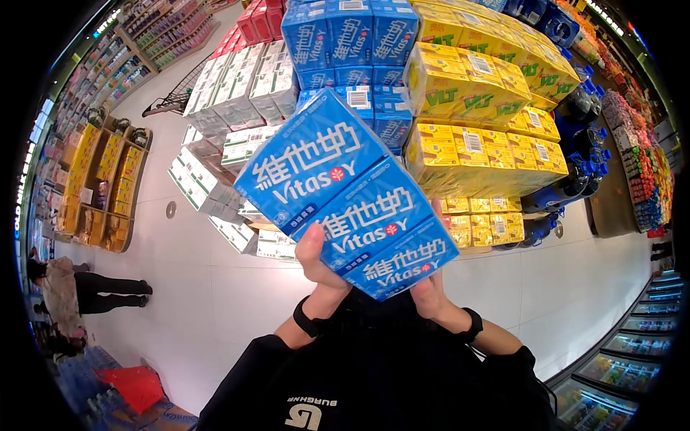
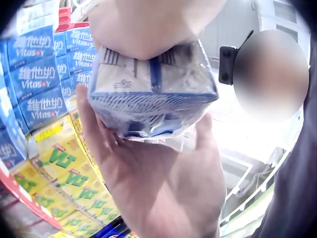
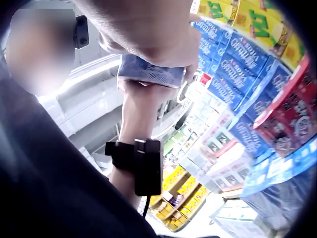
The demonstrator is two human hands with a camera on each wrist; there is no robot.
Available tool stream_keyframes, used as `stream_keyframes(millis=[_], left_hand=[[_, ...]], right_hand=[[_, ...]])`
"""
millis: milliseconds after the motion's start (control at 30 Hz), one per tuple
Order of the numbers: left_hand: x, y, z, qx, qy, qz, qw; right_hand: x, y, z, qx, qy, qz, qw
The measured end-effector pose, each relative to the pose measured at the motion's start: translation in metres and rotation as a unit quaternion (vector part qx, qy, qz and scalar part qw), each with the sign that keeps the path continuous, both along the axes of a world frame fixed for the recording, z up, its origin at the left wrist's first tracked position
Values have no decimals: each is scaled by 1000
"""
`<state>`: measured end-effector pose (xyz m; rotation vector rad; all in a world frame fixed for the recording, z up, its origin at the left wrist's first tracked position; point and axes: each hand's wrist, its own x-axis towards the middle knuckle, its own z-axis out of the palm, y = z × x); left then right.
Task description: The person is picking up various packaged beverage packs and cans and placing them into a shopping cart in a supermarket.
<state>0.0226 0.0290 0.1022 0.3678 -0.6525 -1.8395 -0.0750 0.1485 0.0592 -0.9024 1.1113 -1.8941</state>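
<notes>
A blue shrink-wrapped Vitasoy carton pack [image 1: 345, 194] is held up close in front of the head camera, tilted down to the right. My left hand [image 1: 316, 262] grips its lower left edge, thumb on the printed face. At the lower right end, my right hand [image 1: 431, 291] holds the pack, with fingers reaching up behind it. The left wrist view shows the pack's end [image 2: 153, 94] between my left hand [image 2: 148, 25] above and my right hand's palm [image 2: 158, 188] below. In the right wrist view my right hand [image 3: 148, 29] covers the pack [image 3: 148, 72].
Ahead is a floor display of stacked packs: blue Vitasoy [image 1: 352, 36], yellow VLT [image 1: 481, 93], white-grey ones [image 1: 237, 86] and red ones [image 1: 259, 21]. A shopping cart [image 1: 172, 97] stands behind, a person [image 1: 86, 287] at left, a wooden shelf display [image 1: 100, 187], chiller cabinets [image 1: 632, 345] at right.
</notes>
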Motion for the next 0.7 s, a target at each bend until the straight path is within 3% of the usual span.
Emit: stream_keyframes(millis=[33,67,233,333,400,500,567,600,667,700], left_hand=[[7,-2,-3,-47,-126,47,990],[10,-1,-2,-68,-160,67,983],[62,-34,-8,-277,-239,61,929],[78,-48,-1,-400,-249,88,877],[81,-49,-1,-488,-267,124,822],[87,-56,18,-619,-346,156,687],[89,-57,18,-649,-335,165,663],[88,-60,20,-665,-321,165,654],[88,-62,23,-680,-313,164,643],[88,-61,24,-679,-318,160,641]], right_hand=[[11,-10,-5,39,-74,-7,996],[20,-19,-8,80,-148,-12,986],[27,-53,7,37,-343,3,939],[19,-61,-11,-18,-456,129,880],[28,-61,-17,3,-464,125,877],[41,-61,-6,71,-383,26,921],[45,-61,5,143,-336,-29,931],[43,-59,-5,65,-414,22,908],[38,-54,-25,-59,-563,136,813],[41,-54,-14,-59,-564,142,811]])
